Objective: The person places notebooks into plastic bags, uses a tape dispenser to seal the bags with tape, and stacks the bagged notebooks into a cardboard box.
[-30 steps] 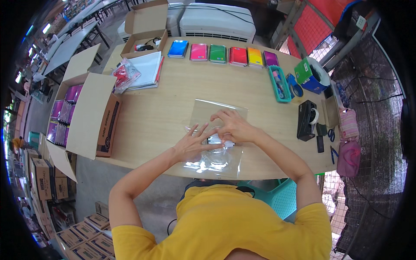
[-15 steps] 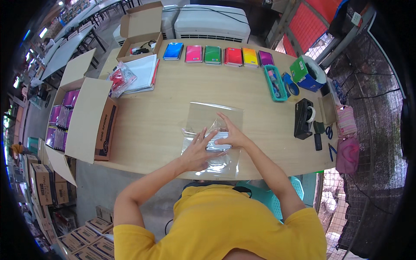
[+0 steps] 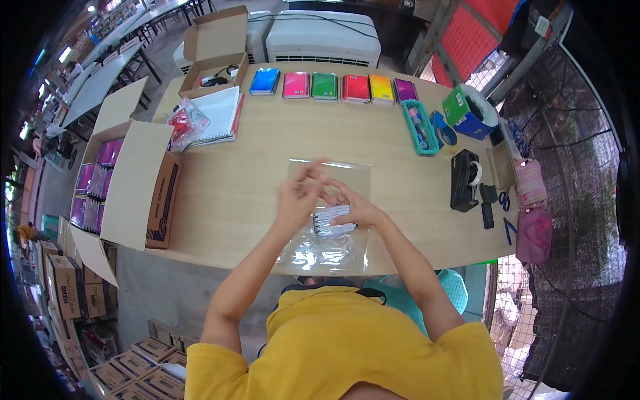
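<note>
A small bundle of notebooks, its white page edges facing up, sits on a sheet of clear plastic film near the table's front edge. My right hand grips the bundle from its right side, thumb across the page edges and fingers round the far end. My left hand is raised over the film to the left of the bundle, fingers apart and somewhat blurred, its tips close to my right fingers. Nothing shows in its grasp.
Small notebooks in several colours line the far edge, a green one among them. An open carton with purple notebooks stands left. To the right are a teal basket, a black tape dispenser and scissors.
My left hand has lifted off the bundle and moved up and leftward, uncovering more of the page edges. My right hand stays on the bundle.
</note>
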A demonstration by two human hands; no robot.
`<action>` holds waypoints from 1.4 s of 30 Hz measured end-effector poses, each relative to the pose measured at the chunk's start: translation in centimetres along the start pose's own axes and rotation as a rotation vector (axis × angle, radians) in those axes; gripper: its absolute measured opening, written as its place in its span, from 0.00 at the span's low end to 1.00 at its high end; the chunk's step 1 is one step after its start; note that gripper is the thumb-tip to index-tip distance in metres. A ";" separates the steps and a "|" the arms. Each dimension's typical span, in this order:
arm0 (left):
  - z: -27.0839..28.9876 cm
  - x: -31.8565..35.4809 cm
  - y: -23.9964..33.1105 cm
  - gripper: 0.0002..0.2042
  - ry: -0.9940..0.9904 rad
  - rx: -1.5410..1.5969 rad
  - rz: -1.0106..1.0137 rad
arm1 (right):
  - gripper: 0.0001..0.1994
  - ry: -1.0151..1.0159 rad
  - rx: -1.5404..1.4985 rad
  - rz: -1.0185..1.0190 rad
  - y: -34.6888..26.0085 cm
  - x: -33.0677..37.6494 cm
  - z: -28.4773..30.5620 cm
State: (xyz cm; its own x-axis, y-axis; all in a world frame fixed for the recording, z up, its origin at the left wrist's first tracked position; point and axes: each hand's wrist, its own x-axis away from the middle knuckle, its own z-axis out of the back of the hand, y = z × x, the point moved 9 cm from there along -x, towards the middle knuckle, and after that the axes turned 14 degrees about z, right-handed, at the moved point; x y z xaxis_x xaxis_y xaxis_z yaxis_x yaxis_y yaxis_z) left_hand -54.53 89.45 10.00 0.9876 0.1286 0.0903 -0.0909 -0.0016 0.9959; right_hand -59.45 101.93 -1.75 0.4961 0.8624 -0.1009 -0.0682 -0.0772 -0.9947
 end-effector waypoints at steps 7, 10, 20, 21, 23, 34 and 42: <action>-5.8 7.5 -4.4 0.24 0.084 -1.186 -0.616 | 0.52 -0.060 -0.029 0.011 0.8 -0.3 -0.7; -3.9 8.2 -2.4 0.24 0.243 -0.864 -0.701 | 0.52 -0.035 0.004 0.063 0.4 -0.3 -0.9; -3.8 7.3 -1.4 0.18 0.271 -0.759 -0.499 | 0.51 -0.073 -0.034 0.009 0.6 -1.0 -0.8; -2.7 7.6 -2.0 0.17 0.294 -0.638 -0.465 | 0.50 -0.079 -0.023 0.008 0.3 -1.0 -0.9; -1.7 8.6 0.2 0.13 0.314 -0.384 -0.385 | 0.49 -0.063 -0.022 -0.003 0.5 -0.3 -0.5; -2.5 5.6 -6.5 0.12 0.248 -0.544 -0.274 | 0.49 -0.073 -0.088 0.010 0.6 -0.5 -0.7; -1.3 2.8 -12.6 0.34 0.231 0.009 0.189 | 0.50 0.196 -0.434 0.078 0.9 0.7 1.5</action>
State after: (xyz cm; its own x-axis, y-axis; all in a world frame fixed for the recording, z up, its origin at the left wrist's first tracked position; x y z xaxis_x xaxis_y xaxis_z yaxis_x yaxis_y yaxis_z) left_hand -50.75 91.17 -2.26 0.8978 0.3474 0.2707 -0.2684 -0.0558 0.9617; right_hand -60.48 103.20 -2.70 0.6607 0.7382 -0.1361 0.2349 -0.3755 -0.8965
